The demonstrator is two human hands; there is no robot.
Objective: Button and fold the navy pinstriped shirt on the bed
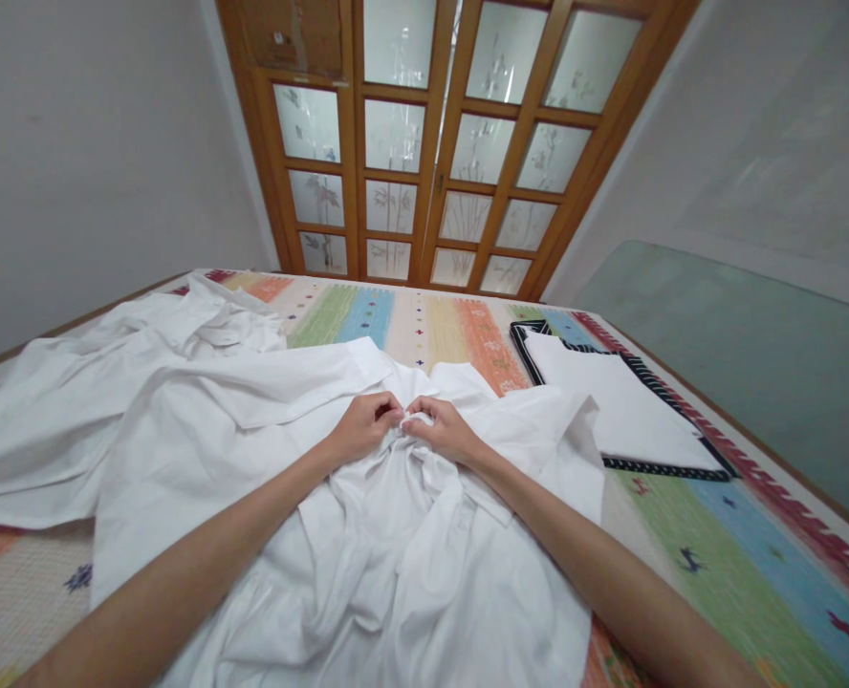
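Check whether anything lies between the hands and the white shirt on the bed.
Nothing visible does. The left hand and right hand both pinch the crumpled white cotton shirt directly; the folded white cloth with dark dotted trim lies apart, to the right.

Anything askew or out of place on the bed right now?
Nothing is damaged or spilled. The white shirt is rumpled and bunched where the left hand and right hand pinch it. A second white garment lies crumpled at far left; the folded cloth lies flat.
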